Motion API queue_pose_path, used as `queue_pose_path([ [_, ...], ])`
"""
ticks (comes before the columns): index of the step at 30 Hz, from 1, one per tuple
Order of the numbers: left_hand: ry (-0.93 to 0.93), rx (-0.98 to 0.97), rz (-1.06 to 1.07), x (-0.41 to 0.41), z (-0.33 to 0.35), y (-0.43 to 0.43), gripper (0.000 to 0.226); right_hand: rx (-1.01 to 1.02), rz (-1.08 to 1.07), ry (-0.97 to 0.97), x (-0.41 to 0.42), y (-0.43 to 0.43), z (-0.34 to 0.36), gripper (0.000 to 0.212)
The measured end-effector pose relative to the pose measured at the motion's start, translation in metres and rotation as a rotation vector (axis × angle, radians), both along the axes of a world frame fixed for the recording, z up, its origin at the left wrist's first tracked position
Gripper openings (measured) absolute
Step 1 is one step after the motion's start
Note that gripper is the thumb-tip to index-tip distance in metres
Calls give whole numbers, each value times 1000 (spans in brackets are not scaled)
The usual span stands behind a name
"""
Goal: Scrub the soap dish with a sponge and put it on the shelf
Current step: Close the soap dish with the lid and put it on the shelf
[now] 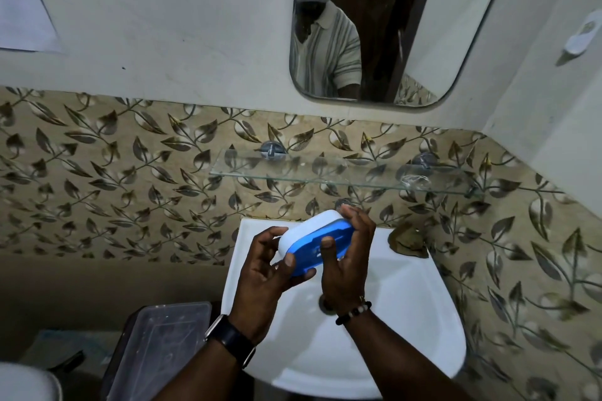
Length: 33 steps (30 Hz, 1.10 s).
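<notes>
Both hands hold the dish (317,239) over the sink (407,319), just below the shelf (342,172). The left hand (265,273) cups its near end, thumb on the blue rim and fingers curled underneath. The right hand (347,257) clasps the far end, thumb laid on the blue face and fingers wrapped over the top edge. The dish is tilted, white shell up toward 11 o'clock and blue face toward the person.

No sponge is clearly in view; the brown lump (408,239) on the sink rim at 3 o'clock of the dish may be one, but I cannot tell. To scrub well, I would keep one hand clamped on the dish, free the other for the sponge, and work over the basin so drips fall in. A wet plastic dish probably slips, so a firm hold on the rim matters.

The shelf is clear glass on two metal brackets at 12 o'clock, with a small clear object (415,180) near its right end; the middle looks free. Leaf-patterned tiles (130,172) back it, a mirror (374,26) hangs above, and a lidded plastic box (163,345) sits at 8 o'clock. The light is dim.
</notes>
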State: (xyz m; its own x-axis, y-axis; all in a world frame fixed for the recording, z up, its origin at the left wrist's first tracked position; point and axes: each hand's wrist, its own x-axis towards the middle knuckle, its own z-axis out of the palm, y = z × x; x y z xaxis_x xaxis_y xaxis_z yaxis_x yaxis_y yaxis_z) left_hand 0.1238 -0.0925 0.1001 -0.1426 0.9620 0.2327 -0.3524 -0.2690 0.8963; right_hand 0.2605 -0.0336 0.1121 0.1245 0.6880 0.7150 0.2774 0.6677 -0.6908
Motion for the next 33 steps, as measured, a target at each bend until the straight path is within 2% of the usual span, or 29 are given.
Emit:
queue_pose_path([
  [3, 40, 17, 3, 0, -2, 1, 54, -166, 51, 214, -6, -5, 9, 59],
  [6, 74, 33, -16, -4, -3, 3, 53, -334, 109, 409, -7, -6, 17, 52],
  [9, 73, 28, -38, -10, -1, 6, 59, -404, 162, 491, -4, -6, 22, 43],
  [15, 86, 44, 14, -4, 6, 9, 57, -281, 181, 346, -2, -12, 23, 25],
  [19, 110, 44, 38, -2, 10, 11, 59, -212, 171, 291, -1, -15, 26, 23],
  [22, 114, 56, 36, -9, 16, 13, 62, -194, 210, 252, 5, -15, 27, 27],
  [26, 103, 106, -11, -15, 27, 16, 62, -271, 349, 267, 10, -13, 32, 46],
  [33, 139, 190, -81, -25, 42, 24, 70, -386, 464, 335, 19, -7, 41, 48],
])
